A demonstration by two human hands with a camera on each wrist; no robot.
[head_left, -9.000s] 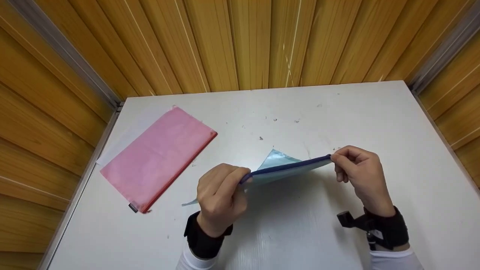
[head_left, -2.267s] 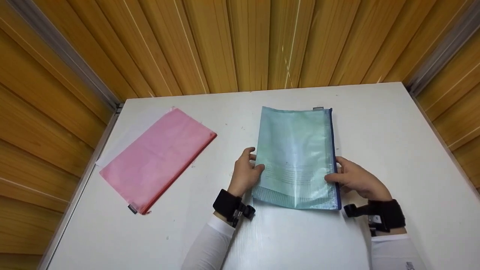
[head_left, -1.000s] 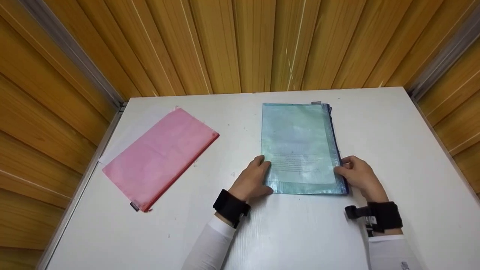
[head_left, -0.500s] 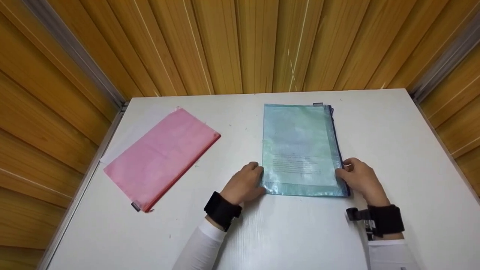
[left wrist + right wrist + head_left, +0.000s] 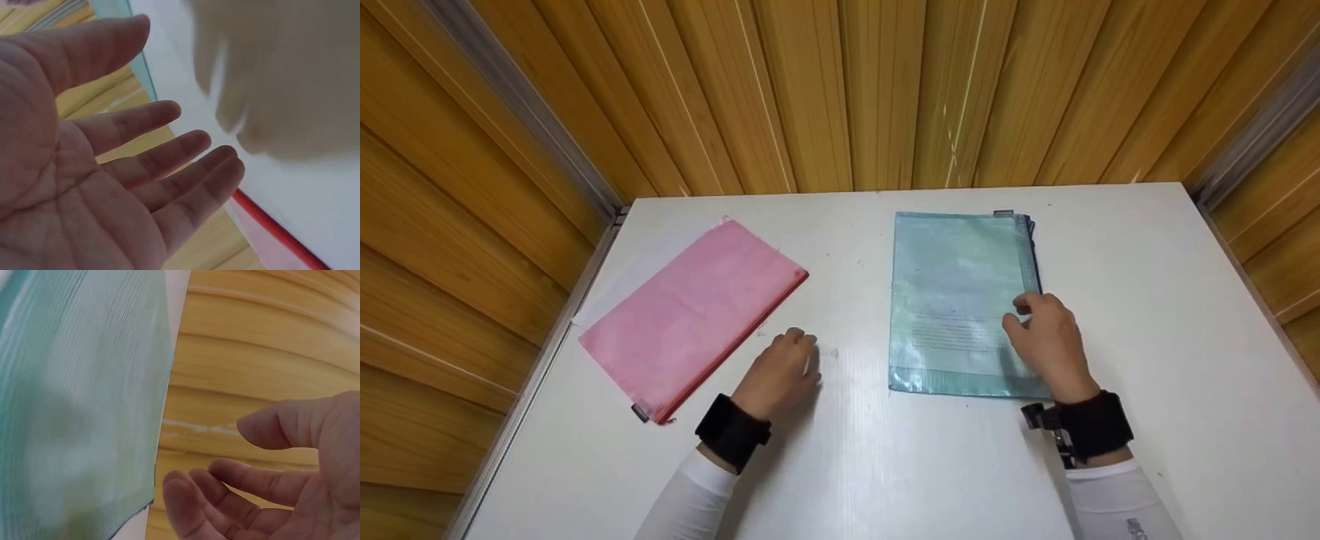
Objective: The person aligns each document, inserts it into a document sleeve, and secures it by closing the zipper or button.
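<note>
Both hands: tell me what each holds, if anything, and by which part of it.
Nothing is held. The left hand is empty beside the pink zipper pouch; the right hand is empty over the teal zipper pouch.

The left pouch [image 5: 694, 315] and the right pouch [image 5: 952, 277] lie apart on the table [image 5: 877, 465] before the wall [image 5: 877, 90].

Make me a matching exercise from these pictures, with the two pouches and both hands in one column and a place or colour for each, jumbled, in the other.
1. Pink pouch
2. Green pouch
3. Left hand
4. Right hand

A. Over the tabletop, between the pouches
B. Dark blue along one long side
C. Overlapping a pouch's edge in the head view
D. Red along one long side

Pairs: 1-D, 2-B, 3-A, 4-C
</note>
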